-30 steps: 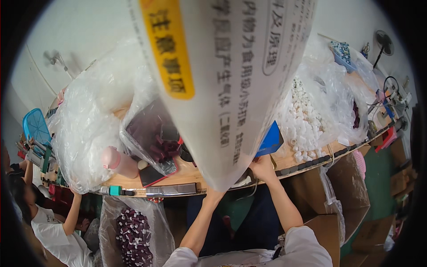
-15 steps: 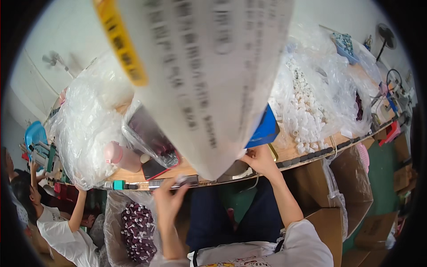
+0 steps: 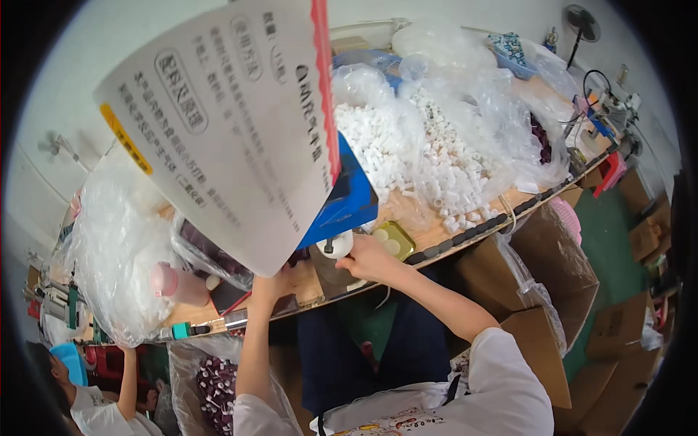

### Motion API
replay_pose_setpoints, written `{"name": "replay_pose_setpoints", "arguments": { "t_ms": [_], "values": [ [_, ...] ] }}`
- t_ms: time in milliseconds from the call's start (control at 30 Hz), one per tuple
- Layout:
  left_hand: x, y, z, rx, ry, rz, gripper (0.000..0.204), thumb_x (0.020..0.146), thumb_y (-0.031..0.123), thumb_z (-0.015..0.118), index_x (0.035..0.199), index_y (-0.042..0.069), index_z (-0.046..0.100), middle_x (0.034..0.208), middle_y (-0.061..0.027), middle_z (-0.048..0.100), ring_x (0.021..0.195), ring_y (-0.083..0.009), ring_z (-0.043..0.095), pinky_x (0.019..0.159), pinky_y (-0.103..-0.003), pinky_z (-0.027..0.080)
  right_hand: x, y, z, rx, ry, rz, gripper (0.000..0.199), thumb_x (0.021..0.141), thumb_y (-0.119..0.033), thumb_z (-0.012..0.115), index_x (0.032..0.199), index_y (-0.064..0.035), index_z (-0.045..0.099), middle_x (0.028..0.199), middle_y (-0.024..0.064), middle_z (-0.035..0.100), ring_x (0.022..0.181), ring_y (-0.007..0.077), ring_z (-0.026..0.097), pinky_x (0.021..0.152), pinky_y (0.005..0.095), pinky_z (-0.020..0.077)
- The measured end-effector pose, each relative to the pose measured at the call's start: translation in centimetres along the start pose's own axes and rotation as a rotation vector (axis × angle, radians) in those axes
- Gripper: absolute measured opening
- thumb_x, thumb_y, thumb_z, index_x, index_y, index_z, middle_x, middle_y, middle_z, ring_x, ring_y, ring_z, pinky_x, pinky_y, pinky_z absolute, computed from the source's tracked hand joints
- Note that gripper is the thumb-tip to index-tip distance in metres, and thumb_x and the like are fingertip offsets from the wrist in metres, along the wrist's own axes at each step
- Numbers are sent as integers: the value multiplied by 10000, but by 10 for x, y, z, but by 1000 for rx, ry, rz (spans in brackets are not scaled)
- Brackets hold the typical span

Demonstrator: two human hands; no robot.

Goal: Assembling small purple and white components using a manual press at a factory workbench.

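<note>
A large white printed sheet (image 3: 240,138) with a pink-red edge hangs close in front and covers much of the bench. My left hand (image 3: 270,287) is raised at the bench edge beneath the sheet's lower tip; its fingers are hidden. To the right, my right hand (image 3: 367,258) has curled fingers against a white round part (image 3: 335,245) below a blue box-shaped device (image 3: 349,196). Whatever the fingertips pinch is too small to make out. Close to the right hand lies a yellow-green dish (image 3: 407,247) with white discs in it.
White caps (image 3: 443,174) lie heaped beside clear plastic bags (image 3: 109,240). A pink bottle (image 3: 178,283) and a green-ended tool (image 3: 185,330) are at left. Below are a lined container of purple-and-white parts (image 3: 216,385) and a cardboard box (image 3: 538,291). A co-worker (image 3: 94,410) sits at left.
The view has shifted, and the sheet has swung left, uncovering the blue device and white caps. My left hand has moved up to the bench; my right hand stays by the white round part.
</note>
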State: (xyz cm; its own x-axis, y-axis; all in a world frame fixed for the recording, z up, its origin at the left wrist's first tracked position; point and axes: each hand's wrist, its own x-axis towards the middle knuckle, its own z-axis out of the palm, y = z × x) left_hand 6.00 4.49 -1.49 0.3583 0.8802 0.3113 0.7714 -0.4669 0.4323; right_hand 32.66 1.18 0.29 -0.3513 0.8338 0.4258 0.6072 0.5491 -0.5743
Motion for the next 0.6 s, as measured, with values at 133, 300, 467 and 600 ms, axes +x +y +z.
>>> {"name": "replay_pose_setpoints", "arguments": {
  "t_ms": [133,300,467,600],
  "values": [
    [6,-30,20,72,114,249,282,790,-54,610,1043,-13,726,1142,-215,695,1012,-370,690,884,-404,551,-28,55,-40,261,315,471,170,816,-148,727,945,-38,712,919,113,720,907,201,682,759,347,526],
    [15,19,-11,-75,-203,-3,346,727,40,719,1066,-25,714,1200,-210,676,980,-357,688,889,-409,549,-79,116,-107,-565,881,698,199,784,-212,784,833,-36,707,865,128,638,877,342,613,777,447,489],
    [11,13,7,115,31,143,336,701,44,749,1031,-11,721,1132,-140,710,934,-353,686,866,-390,550,-68,125,-94,-588,808,720,180,761,-187,792,746,-27,711,916,141,625,907,336,604,775,445,486],
    [8,-18,19,-9,25,96,189,800,28,732,987,1,723,1013,-136,725,861,-294,713,780,-356,573,-64,94,-54,-143,840,426,91,744,-57,756,803,-8,708,873,139,610,881,352,584,782,450,477]
  ]
}}
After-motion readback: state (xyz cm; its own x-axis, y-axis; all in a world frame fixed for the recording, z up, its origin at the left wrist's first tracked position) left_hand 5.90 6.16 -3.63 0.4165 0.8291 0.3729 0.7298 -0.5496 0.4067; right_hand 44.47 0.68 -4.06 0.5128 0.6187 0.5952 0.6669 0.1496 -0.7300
